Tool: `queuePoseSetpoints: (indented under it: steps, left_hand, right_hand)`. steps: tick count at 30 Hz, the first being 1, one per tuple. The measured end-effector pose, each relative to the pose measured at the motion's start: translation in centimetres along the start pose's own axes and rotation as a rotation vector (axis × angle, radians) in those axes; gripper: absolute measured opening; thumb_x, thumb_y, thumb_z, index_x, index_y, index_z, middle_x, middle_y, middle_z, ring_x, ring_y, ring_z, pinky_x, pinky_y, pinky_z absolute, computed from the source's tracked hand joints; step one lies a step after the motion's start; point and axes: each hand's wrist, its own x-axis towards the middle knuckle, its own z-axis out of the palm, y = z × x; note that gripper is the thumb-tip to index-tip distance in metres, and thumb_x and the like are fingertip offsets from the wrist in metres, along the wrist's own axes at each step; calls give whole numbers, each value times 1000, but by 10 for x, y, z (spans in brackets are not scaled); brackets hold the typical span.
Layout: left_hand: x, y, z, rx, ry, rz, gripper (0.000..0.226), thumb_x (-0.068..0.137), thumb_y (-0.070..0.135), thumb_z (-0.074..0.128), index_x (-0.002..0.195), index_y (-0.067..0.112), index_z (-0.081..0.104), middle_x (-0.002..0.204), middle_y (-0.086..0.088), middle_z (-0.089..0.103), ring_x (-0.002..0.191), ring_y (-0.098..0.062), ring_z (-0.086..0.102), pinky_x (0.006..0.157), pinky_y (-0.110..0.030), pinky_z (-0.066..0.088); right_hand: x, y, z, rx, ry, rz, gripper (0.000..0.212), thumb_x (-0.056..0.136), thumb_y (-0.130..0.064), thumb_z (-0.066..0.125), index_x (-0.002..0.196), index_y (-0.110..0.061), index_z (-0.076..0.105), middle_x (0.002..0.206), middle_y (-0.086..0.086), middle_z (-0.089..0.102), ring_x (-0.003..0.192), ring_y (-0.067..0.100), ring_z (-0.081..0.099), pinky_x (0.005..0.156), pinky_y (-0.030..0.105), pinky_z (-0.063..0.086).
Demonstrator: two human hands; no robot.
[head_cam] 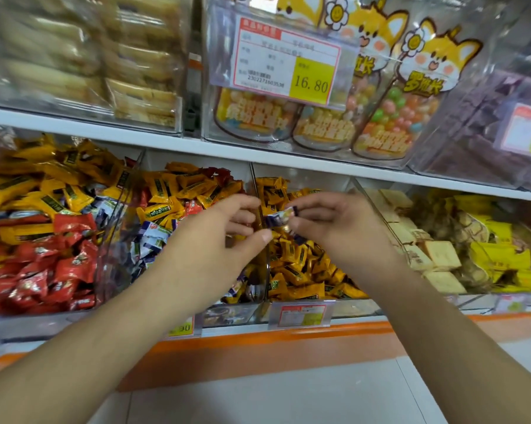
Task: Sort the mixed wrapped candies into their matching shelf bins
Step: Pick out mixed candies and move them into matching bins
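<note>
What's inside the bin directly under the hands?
Yellow-wrapped candies fill the bin. The right hand pinches a purple-and-white candy above it; the hands hide some of the pile.
</note>
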Motion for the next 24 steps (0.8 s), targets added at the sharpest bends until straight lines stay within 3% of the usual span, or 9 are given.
queuePoseSetpoints:
  steps: [3,5,9,10,12,14,18,24]
  left_hand:
    - [1,-1,-10,-127,87,-38,14,95,31,70,108,36,70,95,13,72,84,-1,72,77,-35,63]
    - [2,-6,-19,-73,176,-53,6,94,28,72,97,32,71,88,10,72,72,-5,73,72,-34,62]
    - [1,-21,-37,344,276,-43,18,97,35,65,115,33,66,104,16,67,75,-2,66,58,-13,44]
    - [1,-24,-37,391,262,-29,27,98,34,63,124,32,63,114,12,65,79,-6,68,63,-14,46]
    - [1,-24,-33,434,205,22,42,98,33,61,139,29,55,137,6,57,110,-16,65,90,-24,50]
    - [1,-21,-24,433,107,99,48,100,33,58,147,29,49,148,12,46,133,-11,47,107,-22,34]
    - [-1,-14,1,388,-145,158,56,104,45,47,157,42,30,161,29,19,147,2,24,116,-17,19]
    - [-2,-15,19,371,-238,134,61,102,56,41,159,46,20,160,39,-2,147,5,23,116,-23,30]
  right_hand:
    - [-3,-10,24,40,-66,-7,18,88,-7,81,104,-15,77,89,1,80,85,12,76,77,22,59]
    - [-3,-12,34,39,-41,-12,15,89,-10,81,102,-16,77,88,-1,80,86,10,76,80,23,61]
    - [1,-10,44,52,-90,-5,13,97,-19,74,109,-20,78,99,-4,79,92,8,75,86,28,61]
    - [4,-8,43,37,-104,-17,14,99,-21,72,111,-24,78,104,-7,79,99,8,74,92,32,59]
    - [12,-3,31,-11,-52,-47,19,101,-15,68,112,-27,78,107,-10,78,107,6,72,100,38,57]
    - [19,7,10,-98,43,-64,26,99,-3,64,109,-23,77,105,-9,78,106,6,71,101,40,57]
    - [24,50,-39,-439,172,-33,36,95,3,56,104,-27,72,103,-9,75,101,8,71,95,40,59]
    - [24,88,-68,-802,30,159,42,98,-15,67,138,-24,63,127,-5,70,117,18,65,94,34,55]
